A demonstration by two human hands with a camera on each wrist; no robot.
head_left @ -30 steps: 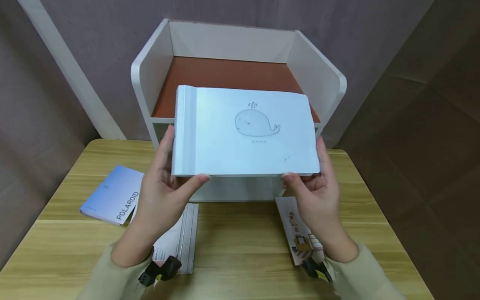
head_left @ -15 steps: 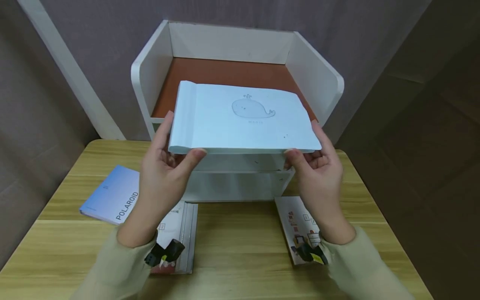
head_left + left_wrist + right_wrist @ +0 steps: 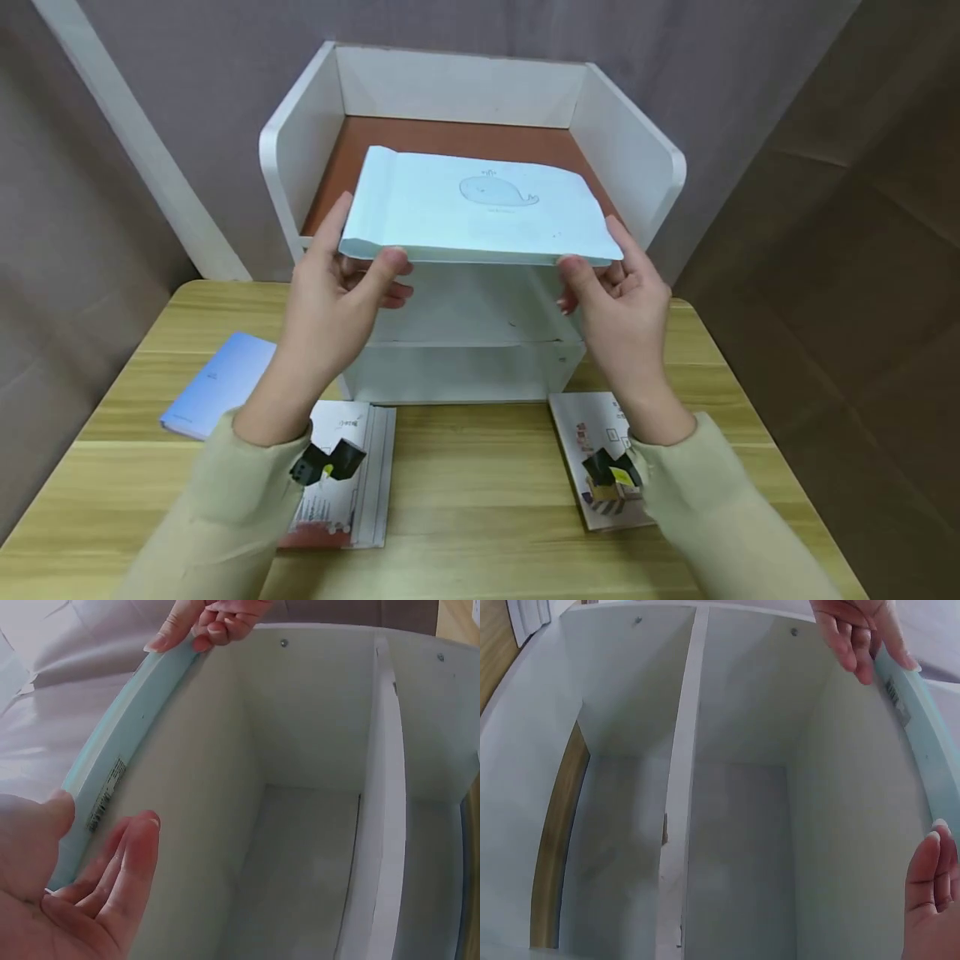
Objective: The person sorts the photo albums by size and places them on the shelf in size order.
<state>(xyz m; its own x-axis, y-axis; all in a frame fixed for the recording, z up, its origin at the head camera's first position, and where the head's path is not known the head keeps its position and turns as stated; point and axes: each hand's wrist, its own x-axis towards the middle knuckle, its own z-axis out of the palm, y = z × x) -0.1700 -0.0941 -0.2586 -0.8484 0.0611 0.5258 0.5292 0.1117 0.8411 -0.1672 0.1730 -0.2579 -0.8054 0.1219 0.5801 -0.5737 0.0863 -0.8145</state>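
Note:
A pale blue-white book (image 3: 487, 229) with a whale drawn on its cover is held up between both hands, in front of the shelf's brown top. At its left end, the left hand (image 3: 330, 292) grips it with the thumb along the near edge. My right hand (image 3: 618, 304) pinches the right end, thumb on the near edge as well. The cover is tilted and faces up. In the left wrist view a barcode shows on the book's edge side (image 3: 112, 769); the right wrist view shows part of the same side (image 3: 926, 742).
A white shelf unit (image 3: 457, 375) with a brown top (image 3: 450, 137) stands at the table's back; its lower compartments face me. On the wooden table (image 3: 472, 492) lie a blue book (image 3: 217, 387) at left, a white book (image 3: 371, 467) below the left wrist, and another book (image 3: 573, 454) at right.
Both hands have raised the book and carried it away toward the shelf. Its cover has tilted from facing me to lying flatter, uncovering more of the shelf's lower compartments.

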